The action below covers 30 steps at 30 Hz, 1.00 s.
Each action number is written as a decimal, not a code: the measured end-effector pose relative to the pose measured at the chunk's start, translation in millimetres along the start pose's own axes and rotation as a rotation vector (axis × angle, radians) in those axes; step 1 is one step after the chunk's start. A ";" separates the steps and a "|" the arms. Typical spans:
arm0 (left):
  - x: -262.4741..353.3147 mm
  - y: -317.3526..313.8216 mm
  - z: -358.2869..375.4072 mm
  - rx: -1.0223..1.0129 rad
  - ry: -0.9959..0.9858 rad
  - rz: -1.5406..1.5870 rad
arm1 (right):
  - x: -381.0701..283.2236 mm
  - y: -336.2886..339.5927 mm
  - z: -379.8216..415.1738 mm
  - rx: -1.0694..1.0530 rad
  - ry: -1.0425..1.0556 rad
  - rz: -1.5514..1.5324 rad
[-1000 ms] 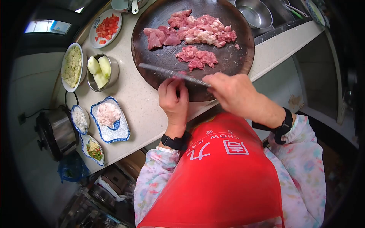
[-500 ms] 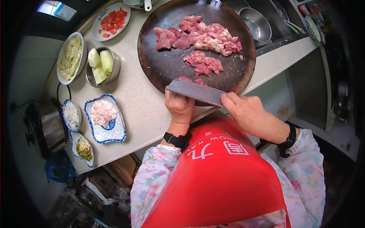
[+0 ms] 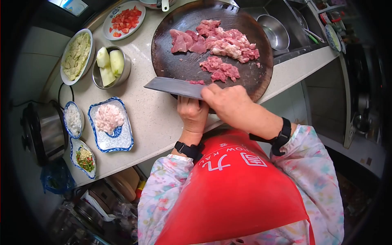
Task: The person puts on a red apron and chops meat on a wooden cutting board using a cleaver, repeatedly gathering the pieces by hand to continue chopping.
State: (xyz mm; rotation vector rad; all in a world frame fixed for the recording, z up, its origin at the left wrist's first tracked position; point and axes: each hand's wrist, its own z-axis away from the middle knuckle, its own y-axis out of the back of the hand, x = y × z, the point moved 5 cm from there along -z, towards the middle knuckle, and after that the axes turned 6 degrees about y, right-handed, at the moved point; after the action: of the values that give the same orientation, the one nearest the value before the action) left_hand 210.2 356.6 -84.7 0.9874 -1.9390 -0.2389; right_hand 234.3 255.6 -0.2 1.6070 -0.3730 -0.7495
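My right hand [image 3: 228, 102] is closed around the handle end of a cleaver [image 3: 173, 87], whose wide blade points left over the near edge of a round dark chopping board [image 3: 171, 65]. Just below the blade is my left hand [image 3: 191, 114], its fingers curled and their tips hidden behind the steel; what they hold, if anything, cannot be made out. A few small meat bits [image 3: 197, 82] lie along the blade's far side. Beyond them sit a small heap of chopped meat [image 3: 220, 68], a larger pile of cut meat [image 3: 232, 44] and some bigger meat pieces [image 3: 188, 41].
On the counter at left are a plate of diced tomato [image 3: 124, 20], a dish of pale green food [image 3: 75, 57], a metal bowl [image 3: 126, 69] with peeled pale-green chunks, a blue-rimmed dish of pale mince [image 3: 109, 117] and two small dishes. A sink with a steel bowl [image 3: 274, 32] lies right.
The cleaver has shifted left along the board's near edge, its blade tip now past the rim. My right hand has moved left with it; my left hand stays nearly in place.
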 end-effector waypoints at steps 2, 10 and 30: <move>2.8 2.4 -4.8 -0.038 0.042 0.009 | 12.7 1.6 15.3 -0.026 -0.052 -0.039; 1.8 0.9 -5.5 0.016 0.069 0.086 | 18.0 25.2 41.6 -0.067 -0.220 -0.091; -3.1 -1.3 -2.1 0.000 0.047 0.054 | 3.9 1.6 -8.3 -0.051 -0.013 -0.071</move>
State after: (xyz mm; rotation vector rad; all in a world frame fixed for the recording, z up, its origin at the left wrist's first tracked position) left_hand 213.4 358.5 -86.2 0.9311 -1.9200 -0.1836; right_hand 242.9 259.2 0.6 1.5748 -0.3047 -0.8179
